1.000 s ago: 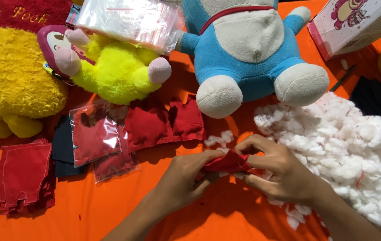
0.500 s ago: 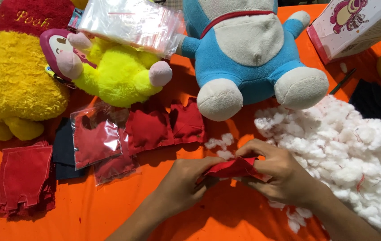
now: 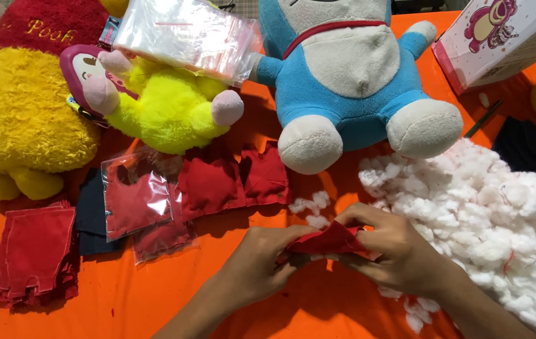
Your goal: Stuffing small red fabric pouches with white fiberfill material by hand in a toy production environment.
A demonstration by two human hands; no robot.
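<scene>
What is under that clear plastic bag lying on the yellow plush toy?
The clear plastic bag rests on the yellow plush toy, covering its upper part. What else lies beneath is hidden.

We hold a small red pouch (image 3: pixel 330 240) between both hands, left hand (image 3: pixel 261 267) and right hand (image 3: pixel 393 251) pinching it from either side above the orange cloth (image 3: pixel 123 314). A heap of white stuffing (image 3: pixel 494 220) lies just beside our right hand. A blue plush (image 3: pixel 349 75) and a yellow plush (image 3: pixel 167 107) sit beyond. Red fabric pieces (image 3: pixel 32 254) are stacked at far left. The pouch seems partly filled, though our fingers hide most of it.
</scene>
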